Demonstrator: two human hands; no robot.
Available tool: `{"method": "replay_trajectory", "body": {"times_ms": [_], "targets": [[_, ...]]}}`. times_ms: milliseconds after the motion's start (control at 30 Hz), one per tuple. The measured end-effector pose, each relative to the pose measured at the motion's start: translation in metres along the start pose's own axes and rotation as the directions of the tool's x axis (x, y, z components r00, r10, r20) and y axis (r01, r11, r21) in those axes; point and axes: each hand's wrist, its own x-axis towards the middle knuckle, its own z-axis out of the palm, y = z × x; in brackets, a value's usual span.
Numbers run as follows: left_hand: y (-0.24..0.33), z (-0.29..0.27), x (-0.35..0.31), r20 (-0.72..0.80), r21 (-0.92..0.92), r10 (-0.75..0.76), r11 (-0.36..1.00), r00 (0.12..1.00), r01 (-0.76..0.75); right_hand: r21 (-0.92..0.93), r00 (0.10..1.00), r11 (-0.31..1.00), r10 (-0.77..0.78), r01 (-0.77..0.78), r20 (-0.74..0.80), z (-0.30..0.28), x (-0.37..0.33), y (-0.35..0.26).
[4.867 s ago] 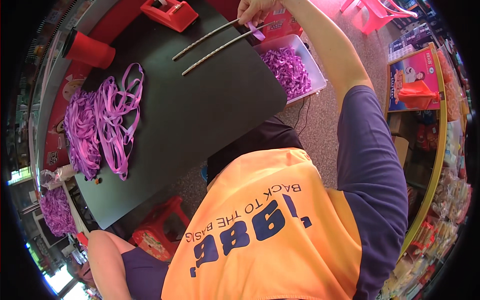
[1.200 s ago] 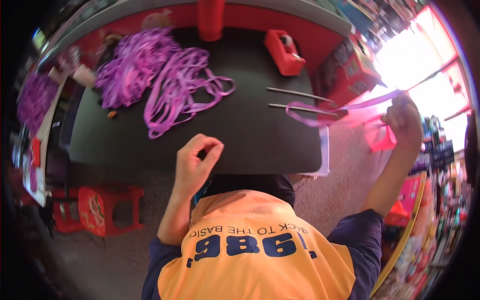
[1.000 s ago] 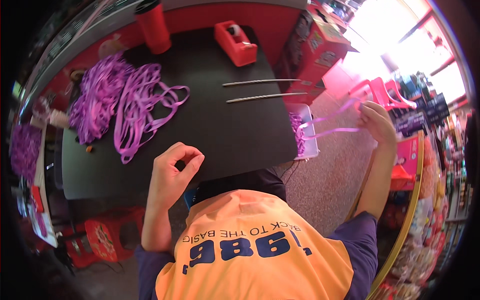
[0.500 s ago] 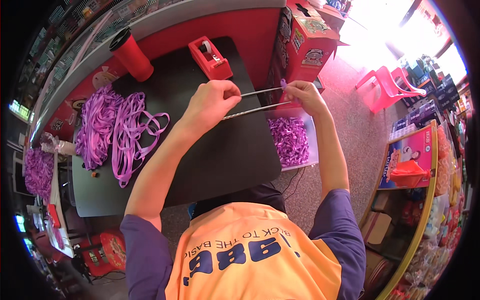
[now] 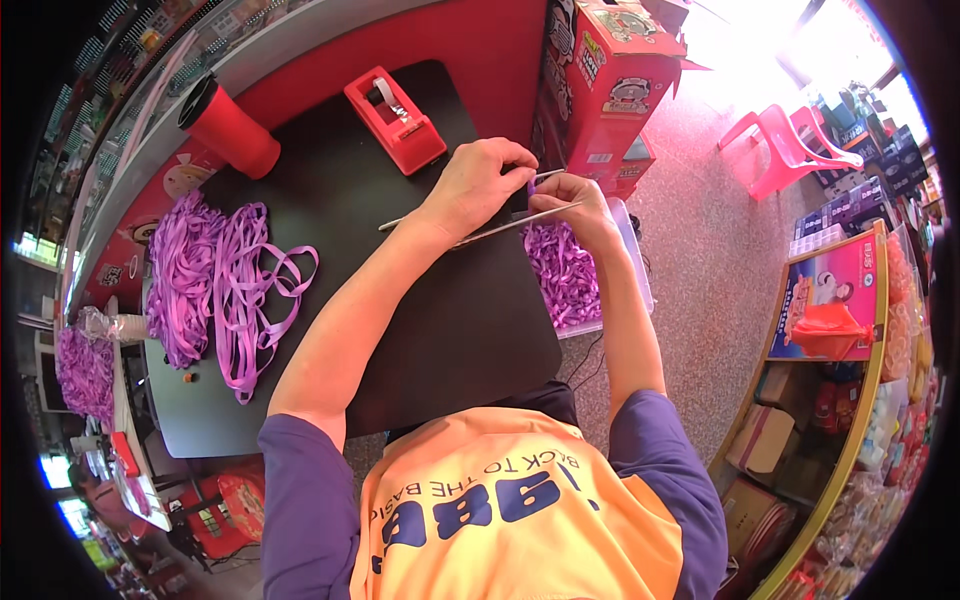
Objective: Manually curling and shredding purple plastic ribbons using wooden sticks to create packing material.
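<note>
Purple ribbon (image 5: 532, 185) in pinch grip between left hand (image 5: 478, 188) and right hand (image 5: 580, 207), arms (image 5: 345, 335) forward.

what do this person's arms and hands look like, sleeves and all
Both the left hand and the right hand are bare, with no gloves, watch or bracelet showing. The forearms are bare too, below short, loose, plain dark purple-blue sleeves. These belong to a T-shirt with an orange front and dark lettering.

ribbon (image 5: 183, 285): purple | tabletop (image 5: 450, 340): black | tape dispenser (image 5: 413, 147): red | rods (image 5: 515, 226): silvery | chair (image 5: 776, 150): pink
</note>
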Motion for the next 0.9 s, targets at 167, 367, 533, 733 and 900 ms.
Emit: {"method": "replay_trajectory", "body": {"times_ms": [167,367,533,733,900], "targets": [[-0.007,0.005,0.003,0.048,0.109,-0.036,0.994,0.998,0.031,-0.026,0.996,0.999,-0.025,0.023,-0.084,0.004,-0.003,0.008],[-0.011,0.003,-0.002,0.004,0.155,0.018,0.988,1.000,-0.018,0.105,0.992,0.994,-0.016,0.029,-0.126,-0.003,-0.007,0.009],[-0.012,0.004,-0.004,0.006,0.106,0.010,0.994,1.000,-0.010,-0.227,0.950,0.933,-0.303,0.281,-0.070,0.001,0.003,0.006],[-0.015,0.008,-0.004,-0.037,0.145,0.048,0.989,0.998,-0.042,-0.202,0.975,0.961,-0.210,0.191,-0.075,0.002,0.017,0.021],[-0.019,0.011,-0.003,-0.046,0.169,0.075,0.983,0.996,-0.067,-0.208,0.992,0.978,-0.054,0.030,-0.111,0.005,0.016,0.046]]}}
